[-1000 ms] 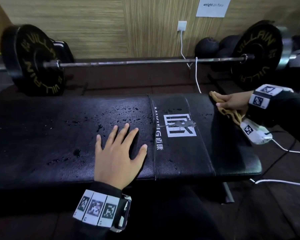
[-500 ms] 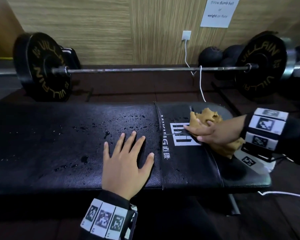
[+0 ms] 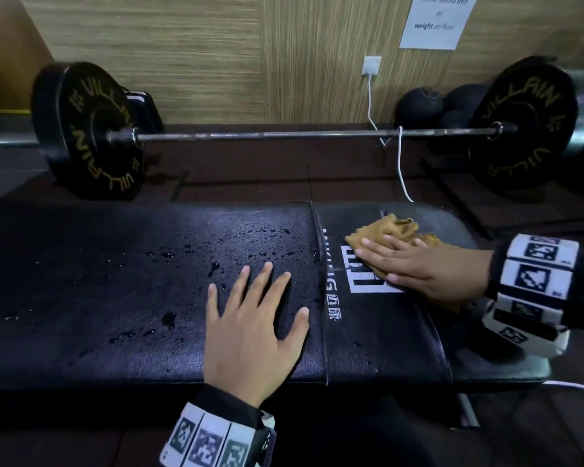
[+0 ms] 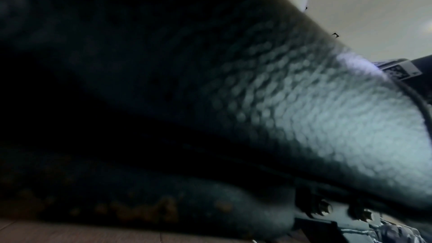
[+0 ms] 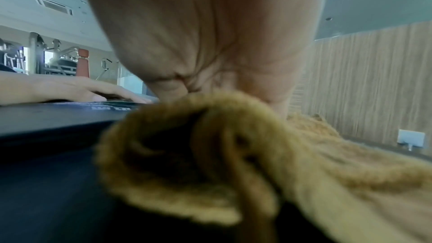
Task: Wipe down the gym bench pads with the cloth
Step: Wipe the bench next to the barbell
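The right hand lies at centre right of the head view with its fingers stretched out nearly flat and close together, pressing the bunched tan cloth onto the short pad of the bench, just over the white logo. The left hand lies palm down at lower centre on the long pad, fingers spread, holding nothing.

The main risk is an incomplete wipe. Water droplets are scattered across the long pad, above and to the left of the left hand, well apart from the cloth, and that hand covers some of the wet surface. A stroke running leftward would likely meet the seam and then the resting hand, leaving a damp patch beneath it. The cloth is crumpled, so only part probably touches the pad and it may smear rather than lift. The left wrist view is too dark to add anything.
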A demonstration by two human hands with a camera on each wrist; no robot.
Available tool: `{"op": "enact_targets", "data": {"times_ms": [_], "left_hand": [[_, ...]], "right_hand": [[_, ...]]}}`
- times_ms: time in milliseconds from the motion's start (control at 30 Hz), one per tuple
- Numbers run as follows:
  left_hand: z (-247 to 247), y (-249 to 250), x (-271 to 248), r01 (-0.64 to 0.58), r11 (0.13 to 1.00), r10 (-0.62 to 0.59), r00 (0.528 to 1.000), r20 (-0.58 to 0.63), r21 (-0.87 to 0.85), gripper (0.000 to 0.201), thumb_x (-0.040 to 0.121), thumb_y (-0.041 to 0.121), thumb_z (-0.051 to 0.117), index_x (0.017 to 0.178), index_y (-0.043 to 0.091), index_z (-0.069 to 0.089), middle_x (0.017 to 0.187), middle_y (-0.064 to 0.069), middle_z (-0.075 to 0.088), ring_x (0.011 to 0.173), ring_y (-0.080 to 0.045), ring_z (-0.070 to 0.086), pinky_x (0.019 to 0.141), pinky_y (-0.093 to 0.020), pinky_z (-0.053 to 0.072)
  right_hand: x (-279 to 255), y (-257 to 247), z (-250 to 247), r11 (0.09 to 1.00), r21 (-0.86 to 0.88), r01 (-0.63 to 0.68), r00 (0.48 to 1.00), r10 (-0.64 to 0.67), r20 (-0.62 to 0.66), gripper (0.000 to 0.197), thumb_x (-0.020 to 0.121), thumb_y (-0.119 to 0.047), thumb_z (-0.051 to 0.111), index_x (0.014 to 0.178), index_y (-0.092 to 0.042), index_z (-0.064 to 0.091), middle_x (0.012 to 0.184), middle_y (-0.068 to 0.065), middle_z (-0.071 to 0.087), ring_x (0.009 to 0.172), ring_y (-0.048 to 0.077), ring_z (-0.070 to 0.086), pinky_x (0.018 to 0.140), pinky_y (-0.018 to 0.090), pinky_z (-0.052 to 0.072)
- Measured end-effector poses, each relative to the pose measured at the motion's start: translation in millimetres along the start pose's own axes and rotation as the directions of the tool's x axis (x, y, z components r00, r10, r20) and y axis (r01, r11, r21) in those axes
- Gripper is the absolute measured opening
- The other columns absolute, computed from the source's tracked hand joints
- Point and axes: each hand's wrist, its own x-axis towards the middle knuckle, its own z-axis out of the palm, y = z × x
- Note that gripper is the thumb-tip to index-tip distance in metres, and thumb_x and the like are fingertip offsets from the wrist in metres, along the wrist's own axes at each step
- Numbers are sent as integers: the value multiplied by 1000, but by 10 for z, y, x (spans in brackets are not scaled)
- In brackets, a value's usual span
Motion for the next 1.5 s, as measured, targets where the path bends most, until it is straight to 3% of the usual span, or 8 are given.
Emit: {"op": "enact_targets", "data": {"times_ms": [167, 233, 367, 633, 900, 1133, 1333, 1500], "left_hand": [[4, -2, 7, 1, 1000, -1, 1000, -5, -17, 56, 85, 65, 35, 135, 41, 47, 147, 16, 40, 141, -12, 30, 114, -54, 20], [4, -4, 4, -1, 1000, 1, 1000, -6, -26, 56, 85, 65, 35, 135, 41, 46, 147, 17, 39, 141, -12, 29, 115, -53, 19], [-3, -13, 4, 0, 1000, -1, 1000, -3, -29, 56, 86, 65, 34, 136, 42, 45, 148, 17, 38, 142, -11, 28, 116, -52, 18], [-2, 7, 15, 8, 1000, -9, 1000, -14, -19, 55, 85, 62, 38, 134, 40, 48, 147, 15, 41, 140, -13, 31, 114, -53, 20], [-5, 2, 13, 11, 1000, -12, 1000, -13, -23, 55, 85, 62, 37, 133, 39, 48, 146, 15, 42, 140, -13, 31, 114, -53, 20], [0, -8, 8, 10, 1000, -10, 1000, -11, -23, 55, 86, 64, 34, 134, 41, 46, 148, 17, 39, 141, -11, 28, 115, -52, 18], [-18, -19, 10, 3, 999, -3, 1000, 10, -34, 57, 87, 65, 31, 136, 42, 44, 149, 18, 36, 143, -11, 25, 117, -51, 14], [-89, -132, -5, -50, 997, 52, 998, 41, -65, 59, 87, 67, 26, 138, 42, 44, 151, 18, 33, 143, -7, 23, 118, -43, 13]], "right_hand": [[458, -49, -316, 998, -35, 53, 998, -52, 27, 48, 100, -40, 18, 129, -57, -16, 141, -29, -26, 138, 7, -13, 110, 57, -6], [606, 78, -474, 1000, -24, -15, 1000, 14, -17, 51, 101, -37, 20, 137, -47, -14, 152, -16, -20, 142, 14, -10, 113, 57, -4], [585, 488, -567, 977, 191, -97, 990, 115, -86, 56, 102, -19, 24, 147, -19, -9, 158, 7, -4, 144, 15, -9, 116, 29, -5], [-75, 469, 9, 959, 277, -66, 996, 80, -39, 56, 101, -29, 28, 132, -57, -10, 144, -29, -22, 139, 7, -17, 113, 32, -8], [369, -92, -239, 990, 112, 85, 996, -86, 9, 55, 102, -26, 25, 142, -42, -10, 143, -29, -24, 135, 4, -23, 110, 38, -10], [538, 311, -495, 963, 268, -29, 981, 79, -179, 59, 100, -5, 32, 147, -6, -3, 156, 5, -10, 144, 13, -8, 112, 19, -6], [238, 527, -216, 957, 201, -208, 958, 241, -155, 77, 96, -33, 45, 148, -20, -10, 154, -4, -19, 143, 10, -13, 116, 25, -6], [179, 580, -86, 887, 212, -411, 901, 430, -51, 67, 100, -40, 31, 147, -27, -15, 157, 5, -13, 144, 31, -4, 117, 35, -2]]}}
